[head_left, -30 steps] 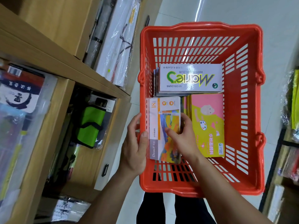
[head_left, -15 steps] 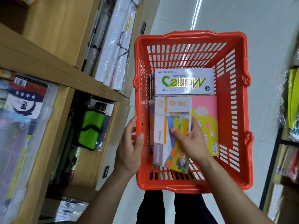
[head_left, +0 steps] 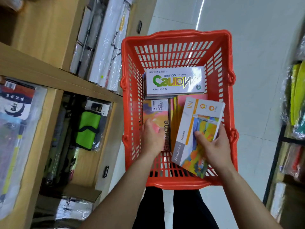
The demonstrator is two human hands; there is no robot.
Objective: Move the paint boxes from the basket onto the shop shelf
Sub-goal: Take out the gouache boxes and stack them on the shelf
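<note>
Gripping a paint box (head_left: 191, 124) w/ the R hand (head_left: 214, 147), thumb on top, fingers under, tilted above the basket (head_left: 176, 34). L hand (head_left: 151, 138) rests on a gouache box (head_left: 156, 111) inside; grip unclear.

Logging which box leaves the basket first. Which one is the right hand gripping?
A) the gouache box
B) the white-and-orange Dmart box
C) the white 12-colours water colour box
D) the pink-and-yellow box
B: the right hand grips the Dmart box, tilted up over the others, while the water colour box lies flat at the far end of the basket.
</note>
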